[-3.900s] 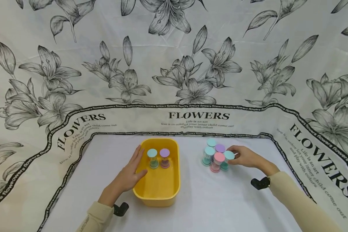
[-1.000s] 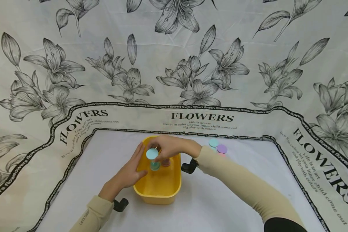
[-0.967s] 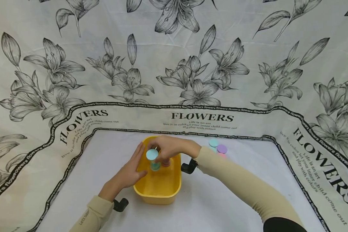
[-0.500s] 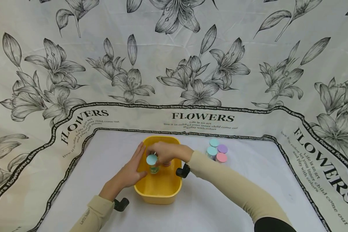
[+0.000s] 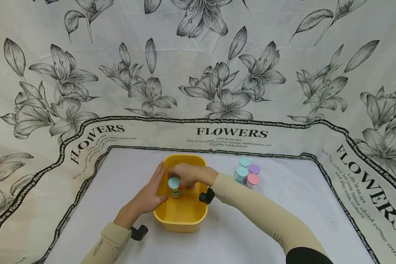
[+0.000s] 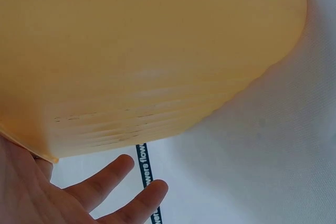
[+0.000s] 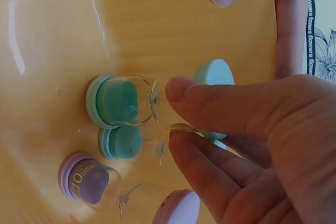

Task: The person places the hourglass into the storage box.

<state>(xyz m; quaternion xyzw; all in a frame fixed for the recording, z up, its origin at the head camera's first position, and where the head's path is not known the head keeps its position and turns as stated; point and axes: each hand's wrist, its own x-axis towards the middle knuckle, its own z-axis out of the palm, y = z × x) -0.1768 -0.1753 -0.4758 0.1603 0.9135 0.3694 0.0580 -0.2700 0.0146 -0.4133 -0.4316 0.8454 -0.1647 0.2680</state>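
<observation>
My right hand reaches into a yellow plastic bin. Thumb and fingers pinch the glass of a teal-capped hourglass near its upper cap; its base appears to sit on the bin's floor. Right beside it stands another teal hourglass, partly covered by the held one and the fingers. A purple hourglass is upright a little farther along, mostly behind my hand in the head view. My left hand rests on the bin's left rim, fingers extended, with its thumb over the inside.
Right of the bin, several hourglasses stand in a tight group on the white cloth: two teal, one purple and one pink. A flower-printed cloth rises behind the table.
My right hand has carried a teal hourglass from the group on the right into the bin and lowered it beside the others. The left hand has stayed on the rim.
</observation>
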